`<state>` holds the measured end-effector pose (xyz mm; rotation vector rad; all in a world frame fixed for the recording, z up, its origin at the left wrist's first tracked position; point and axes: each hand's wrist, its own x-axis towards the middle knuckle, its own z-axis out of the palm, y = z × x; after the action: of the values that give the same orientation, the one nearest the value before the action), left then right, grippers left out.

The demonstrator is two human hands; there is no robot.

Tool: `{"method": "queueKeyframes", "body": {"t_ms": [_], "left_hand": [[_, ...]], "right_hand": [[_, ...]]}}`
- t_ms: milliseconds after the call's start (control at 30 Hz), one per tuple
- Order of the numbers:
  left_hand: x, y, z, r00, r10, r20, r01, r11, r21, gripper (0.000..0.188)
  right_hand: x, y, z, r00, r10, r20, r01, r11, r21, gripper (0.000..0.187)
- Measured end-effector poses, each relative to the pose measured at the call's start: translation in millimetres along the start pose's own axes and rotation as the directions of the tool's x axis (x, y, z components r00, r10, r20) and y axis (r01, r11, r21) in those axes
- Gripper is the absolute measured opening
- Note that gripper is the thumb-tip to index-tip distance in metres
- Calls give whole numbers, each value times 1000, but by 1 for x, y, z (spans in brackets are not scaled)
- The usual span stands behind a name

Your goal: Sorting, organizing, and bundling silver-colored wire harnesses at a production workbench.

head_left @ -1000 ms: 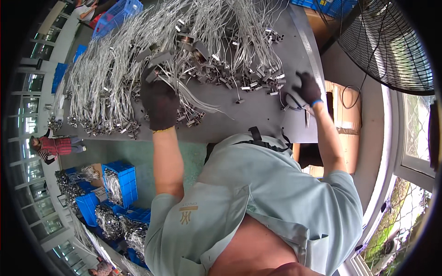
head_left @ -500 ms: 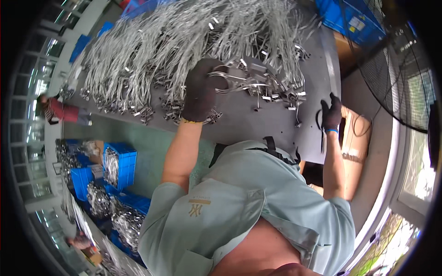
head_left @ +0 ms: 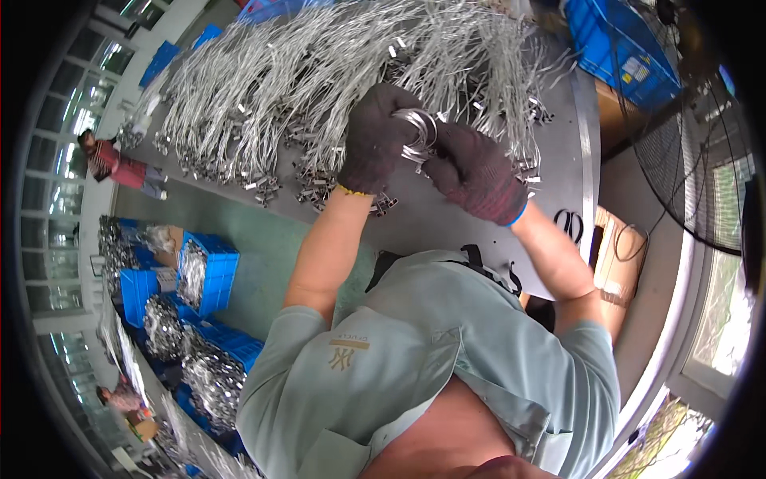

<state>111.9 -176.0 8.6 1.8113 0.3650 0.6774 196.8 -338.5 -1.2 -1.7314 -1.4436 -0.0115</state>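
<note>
My left hand, in a dark knit glove, is closed around a looped bundle of thin silvery-white cables. My right hand, gloved likewise, meets the bundle from the right with fingers curled against it. The gloves hide much of the bundle and its ends. Beyond both hands, many similar cables lie spread over the grey table. Small metal connectors cluster at their near ends, beside my left wrist.
Black loops like scissor handles lie near the table's right edge. A blue crate and a fan's mesh guard stand at the right. Blue bins of cables stand on the left. Two people are farther off left, one in red.
My right hand has left the table's right edge by the black loops and moved left to the cable bundle. My left hand still holds the bundle, now showing as a tighter loop.
</note>
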Motion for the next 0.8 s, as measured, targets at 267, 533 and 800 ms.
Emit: {"method": "queueKeyframes", "body": {"t_ms": [267, 533, 800], "left_hand": [[10, -16, -36, 989, -133, -65, 41, 670, -742, 19], [-16, 13, -29, 982, 181, -61, -160, 602, -783, 10], [-39, 19, -45, 942, 319, 108, -17, 367, -930, 9]], "right_hand": [[-23, 6, 13, 949, -315, 4, 287, 869, 404, 43], [21, -30, 41, 986, 95, 139, -139, 924, 356, 82], [41, -33, 46, 929, -42, 367, -193, 792, 579, 76]]}}
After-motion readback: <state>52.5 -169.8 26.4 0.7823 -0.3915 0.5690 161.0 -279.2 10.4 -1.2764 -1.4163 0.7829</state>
